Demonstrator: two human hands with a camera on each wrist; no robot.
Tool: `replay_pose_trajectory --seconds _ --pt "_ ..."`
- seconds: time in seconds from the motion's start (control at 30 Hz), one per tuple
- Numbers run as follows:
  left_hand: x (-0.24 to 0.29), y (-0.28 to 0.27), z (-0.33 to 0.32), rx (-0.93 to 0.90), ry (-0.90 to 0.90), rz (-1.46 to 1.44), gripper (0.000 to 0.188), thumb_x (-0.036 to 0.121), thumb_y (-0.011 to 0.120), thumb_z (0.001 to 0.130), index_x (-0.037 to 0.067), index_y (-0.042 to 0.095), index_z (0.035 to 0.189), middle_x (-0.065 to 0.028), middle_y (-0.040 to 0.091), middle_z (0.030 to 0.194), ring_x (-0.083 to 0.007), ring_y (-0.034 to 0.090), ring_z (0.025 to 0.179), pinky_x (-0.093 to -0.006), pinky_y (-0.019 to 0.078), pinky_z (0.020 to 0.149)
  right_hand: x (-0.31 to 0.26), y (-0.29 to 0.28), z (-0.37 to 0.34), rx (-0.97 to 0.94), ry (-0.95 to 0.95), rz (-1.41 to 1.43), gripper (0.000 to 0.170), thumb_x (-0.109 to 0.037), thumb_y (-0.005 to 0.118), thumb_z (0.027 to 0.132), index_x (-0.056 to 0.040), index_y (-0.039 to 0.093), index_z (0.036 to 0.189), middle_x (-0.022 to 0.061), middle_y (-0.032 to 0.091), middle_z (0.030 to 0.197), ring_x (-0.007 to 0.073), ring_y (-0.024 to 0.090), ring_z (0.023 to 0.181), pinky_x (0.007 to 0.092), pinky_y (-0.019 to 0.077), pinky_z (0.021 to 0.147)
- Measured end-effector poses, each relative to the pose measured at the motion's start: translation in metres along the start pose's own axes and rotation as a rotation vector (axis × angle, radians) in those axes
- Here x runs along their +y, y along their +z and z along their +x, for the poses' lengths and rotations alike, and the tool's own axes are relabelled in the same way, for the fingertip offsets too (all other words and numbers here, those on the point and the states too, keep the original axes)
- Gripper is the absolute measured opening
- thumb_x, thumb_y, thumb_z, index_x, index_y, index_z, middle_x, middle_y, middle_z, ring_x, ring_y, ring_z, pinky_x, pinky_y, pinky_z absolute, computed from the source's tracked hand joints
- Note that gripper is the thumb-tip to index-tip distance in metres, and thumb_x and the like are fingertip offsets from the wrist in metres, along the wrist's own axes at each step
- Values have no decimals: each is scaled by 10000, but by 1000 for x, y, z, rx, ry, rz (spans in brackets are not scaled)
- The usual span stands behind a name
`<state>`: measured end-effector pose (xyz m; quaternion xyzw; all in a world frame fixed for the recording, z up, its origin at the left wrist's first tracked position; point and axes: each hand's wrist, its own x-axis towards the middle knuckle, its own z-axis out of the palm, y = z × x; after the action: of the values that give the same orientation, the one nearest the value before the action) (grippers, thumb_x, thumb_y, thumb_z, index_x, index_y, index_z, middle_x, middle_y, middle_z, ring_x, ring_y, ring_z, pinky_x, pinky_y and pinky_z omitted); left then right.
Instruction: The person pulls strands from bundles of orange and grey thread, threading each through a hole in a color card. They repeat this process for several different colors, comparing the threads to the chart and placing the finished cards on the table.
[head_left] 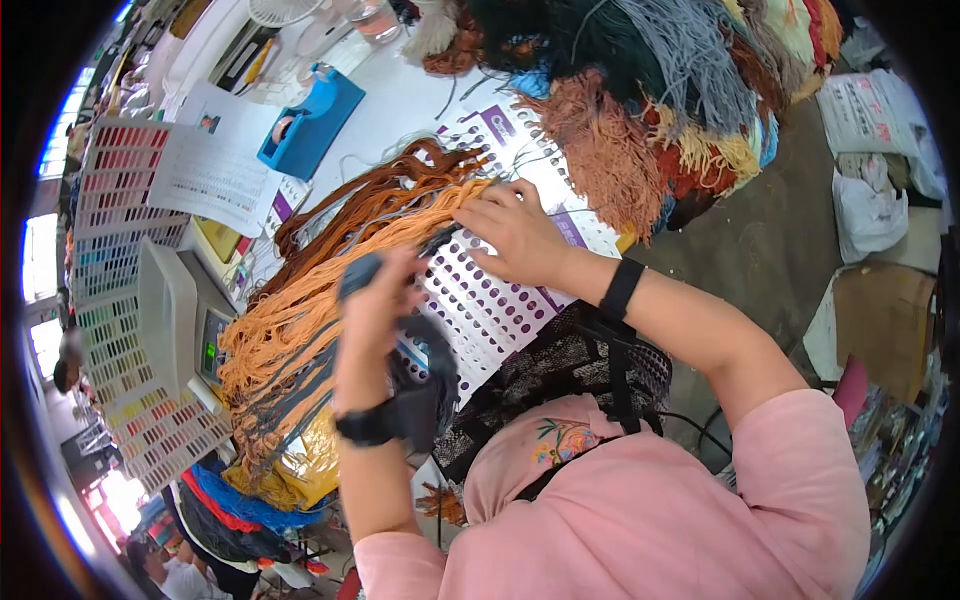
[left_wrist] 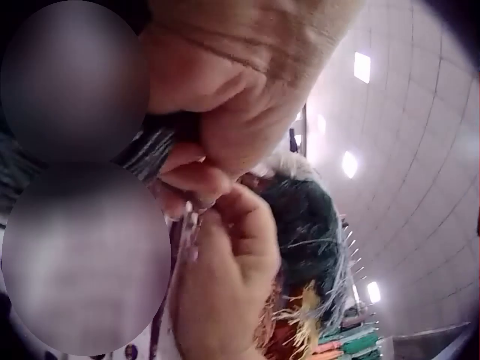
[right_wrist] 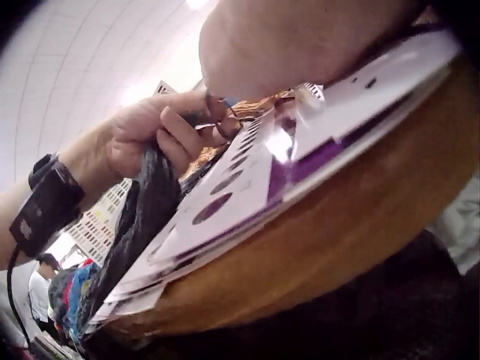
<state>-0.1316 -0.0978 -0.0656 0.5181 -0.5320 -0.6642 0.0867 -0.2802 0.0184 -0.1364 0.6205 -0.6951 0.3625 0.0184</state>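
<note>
A dark grey thread skein [right_wrist: 150,195] hangs in loops from my left hand [head_left: 375,300], whose fingers grip it over the card. In the right wrist view the left fingertips [right_wrist: 217,126] are at the card's far edge. My right hand [head_left: 520,240] lies over the white card [head_left: 490,300] printed with rows of purple ovals. In the left wrist view its curled fingers [left_wrist: 240,214] pinch around the card's edge, close beside the left fingers. Orange skeins [head_left: 290,300] and brown skeins [head_left: 350,205] spread out from the card's far edge.
A blue tape dispenser [head_left: 315,115], a printed sheet [head_left: 215,165] and a scale [head_left: 185,320] stand on the table beyond the skeins. Thick thread bundles [head_left: 600,150] pile up at the upper right. Thread colour charts [head_left: 120,230] stand along the left.
</note>
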Motion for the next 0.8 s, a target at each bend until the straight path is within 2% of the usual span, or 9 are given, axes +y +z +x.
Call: replay_pose_trajectory --seconds 0.13,0.2,0.27,0.3,0.4,0.47,0.53,0.67,0.8 --pt "-2 -165 -28 -16 -2 -728 194 216 493 841 40 461 765 14 453 591 -6 320 403 -135 245 328 -4 0 1 -138 35 -83 495 -289 547 690 -27 467 1103 77 491 1095 217 384 1028 393 214 892" --pt "-28 -270 -37 177 138 -1033 129 143 475 842 23 487 799 17 474 605 2 328 392 -128 265 322 -5 1 1 -155 38 -105 509 -307 532 695 -33 458 1118 81 476 1117 225 366 1047 394 209 899" --pt "-64 -337 -56 609 183 -859 120 103 451 840 6 506 884 29 466 579 5 362 390 -126 272 314 -5 0 1 -164 25 -111 515 -306 533 694 -33 453 1122 83 471 1122 230 363 1051 392 211 896" --pt "-74 -352 -64 619 134 -900 173 84 436 834 -15 506 958 21 498 616 10 369 413 -117 272 330 -5 0 2 -181 34 -90 513 -298 543 686 -43 454 1123 85 468 1125 233 361 1057 390 212 892" --pt "-40 -210 -106 245 135 -531 274 142 457 841 -26 485 1055 -28 550 753 14 398 499 -110 290 374 -6 -3 4 -198 23 -72 505 -285 553 678 -56 460 1119 81 471 1120 234 363 1058 388 215 885" --pt "-36 -143 -115 135 18 -660 331 183 377 886 -52 424 1113 -44 570 789 -46 486 524 -141 394 426 -3 -1 2 -115 4 -27 464 -253 582 661 -94 489 1087 80 478 1099 237 385 1044 387 221 872" --pt "-34 -95 -117 -89 59 -735 440 303 314 899 -52 389 1147 -132 555 994 -162 572 811 -251 487 622 -13 -6 6 -51 47 38 369 -222 596 660 -118 529 1007 70 470 1061 219 380 1040 386 216 868" --pt "-24 -46 -107 -238 124 -751 581 414 210 890 -68 317 1196 -195 414 1188 -252 412 1113 -376 402 863 -74 -20 18 -22 234 696 113 -106 600 683 -67 592 789 66 536 835 185 518 793 303 396 646" --pt "-24 -32 -111 -366 158 -731 594 439 224 883 -55 345 1191 -161 465 1119 -221 503 956 -368 409 833 -134 -32 25 -571 631 1390 95 -78 546 764 10 581 767 25 552 648 64 520 536 172 389 470"
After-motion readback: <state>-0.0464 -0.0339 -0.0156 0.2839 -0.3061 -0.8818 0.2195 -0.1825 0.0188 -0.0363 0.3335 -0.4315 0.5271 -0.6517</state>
